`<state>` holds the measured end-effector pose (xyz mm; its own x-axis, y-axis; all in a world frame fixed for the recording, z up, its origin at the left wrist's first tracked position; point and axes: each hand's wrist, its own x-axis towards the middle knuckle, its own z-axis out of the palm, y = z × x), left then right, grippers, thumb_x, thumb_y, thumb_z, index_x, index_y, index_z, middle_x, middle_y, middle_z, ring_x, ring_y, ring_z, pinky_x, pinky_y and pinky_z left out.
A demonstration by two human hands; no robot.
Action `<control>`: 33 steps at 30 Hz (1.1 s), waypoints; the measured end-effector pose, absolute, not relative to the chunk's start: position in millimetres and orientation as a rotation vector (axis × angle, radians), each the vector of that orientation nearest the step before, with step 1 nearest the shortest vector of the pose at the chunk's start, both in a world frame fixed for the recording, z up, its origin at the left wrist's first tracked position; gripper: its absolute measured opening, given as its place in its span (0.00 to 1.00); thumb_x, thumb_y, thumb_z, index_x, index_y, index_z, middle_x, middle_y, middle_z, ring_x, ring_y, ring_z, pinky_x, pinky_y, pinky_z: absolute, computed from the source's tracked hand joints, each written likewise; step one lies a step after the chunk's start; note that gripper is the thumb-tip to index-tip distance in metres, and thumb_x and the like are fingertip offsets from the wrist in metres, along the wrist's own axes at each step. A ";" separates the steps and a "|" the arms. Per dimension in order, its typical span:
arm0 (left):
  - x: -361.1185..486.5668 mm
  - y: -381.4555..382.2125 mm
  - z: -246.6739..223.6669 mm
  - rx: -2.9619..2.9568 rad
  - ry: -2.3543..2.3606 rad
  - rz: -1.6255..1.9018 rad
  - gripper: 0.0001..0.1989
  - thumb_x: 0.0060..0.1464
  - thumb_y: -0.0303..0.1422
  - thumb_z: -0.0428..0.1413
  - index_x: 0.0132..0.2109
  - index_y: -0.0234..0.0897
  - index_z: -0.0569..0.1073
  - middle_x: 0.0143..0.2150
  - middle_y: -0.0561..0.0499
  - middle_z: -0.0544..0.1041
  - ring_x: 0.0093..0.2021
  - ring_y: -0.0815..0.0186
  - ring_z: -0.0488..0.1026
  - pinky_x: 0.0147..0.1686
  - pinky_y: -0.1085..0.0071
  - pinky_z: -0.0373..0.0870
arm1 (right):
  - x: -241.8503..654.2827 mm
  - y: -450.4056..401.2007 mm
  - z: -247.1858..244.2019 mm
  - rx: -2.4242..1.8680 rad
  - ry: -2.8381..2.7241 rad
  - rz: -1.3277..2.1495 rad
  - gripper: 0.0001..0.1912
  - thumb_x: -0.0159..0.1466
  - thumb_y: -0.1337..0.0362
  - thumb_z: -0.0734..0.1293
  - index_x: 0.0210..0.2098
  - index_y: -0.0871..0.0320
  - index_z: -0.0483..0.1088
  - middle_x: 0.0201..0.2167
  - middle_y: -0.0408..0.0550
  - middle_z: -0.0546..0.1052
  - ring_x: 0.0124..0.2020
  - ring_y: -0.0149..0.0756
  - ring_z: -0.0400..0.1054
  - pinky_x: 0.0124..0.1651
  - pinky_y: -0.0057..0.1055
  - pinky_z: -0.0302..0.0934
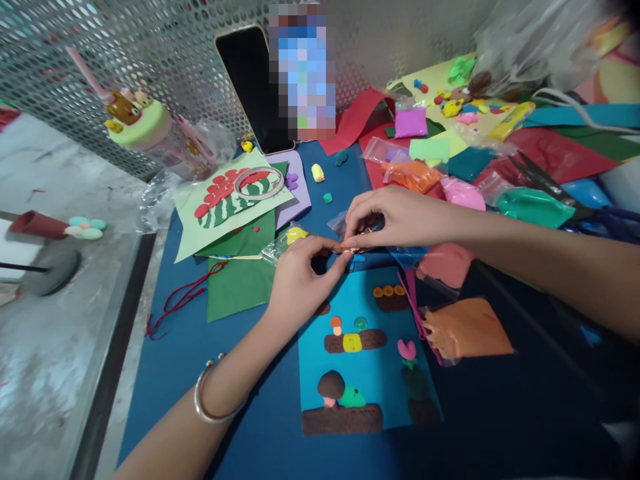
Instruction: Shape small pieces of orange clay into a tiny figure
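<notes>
The dark blue table mat [200, 373] covers the work surface and serves as reference for all positions below. At its far edge stands a perforated metal screen [125, 60], with a black phone [253, 87] leaning against it. On the near centre of the mat lies a light blue card [367, 373] carrying clay figures: brown strips, a mushroom shape, a yellow block and a pink tulip. Toward the mat's far left lies a pale green card [230, 200] bearing a red and green clay design, with a roll of clear tape [259, 183] resting on it; a dark green sheet [240, 287] lies just nearer, and a red cord [180, 300] trails off its left side. At the mat's right, just beside the blue card, sits an orange clay packet [467, 328]; a teal packet [535, 205] lies further back on the right. Above the blue card's far edge, the left hand [300, 277] and right hand [395, 217] meet. Both are closed in a pinch, thumb and forefinger tips gripping one small orange clay piece [346, 245] between them. A silver bangle [210, 400] circles the left wrist.
</notes>
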<state>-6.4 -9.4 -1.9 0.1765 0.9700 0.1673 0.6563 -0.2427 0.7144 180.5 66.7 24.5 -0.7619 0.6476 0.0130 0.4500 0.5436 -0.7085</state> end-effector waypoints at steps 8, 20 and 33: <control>-8.3 -9.1 -3.3 1.907 1.534 0.951 0.07 0.54 0.38 0.59 0.36 0.40 0.76 0.33 0.51 0.79 0.32 0.66 0.75 0.35 0.70 0.72 | 182.6 72.9 23.6 -0.928 -2.536 1.081 0.14 0.56 0.52 0.70 0.35 0.54 0.78 0.38 0.47 0.79 0.39 0.38 0.72 0.42 0.34 0.65; -7.7 -12.5 0.0 1.822 1.503 1.239 0.10 0.52 0.34 0.61 0.43 0.40 0.78 0.40 0.51 0.81 0.34 0.68 0.76 0.37 0.71 0.76 | 177.5 64.3 21.6 -0.979 -2.154 1.462 0.10 0.58 0.56 0.69 0.37 0.54 0.76 0.28 0.43 0.80 0.30 0.34 0.75 0.36 0.32 0.70; -5.9 -12.9 1.2 1.727 1.505 1.248 0.13 0.51 0.35 0.61 0.46 0.40 0.77 0.39 0.50 0.81 0.34 0.67 0.77 0.32 0.73 0.76 | 175.5 62.3 24.1 -0.964 -2.122 1.485 0.10 0.58 0.56 0.69 0.35 0.53 0.76 0.25 0.42 0.78 0.28 0.33 0.74 0.33 0.31 0.69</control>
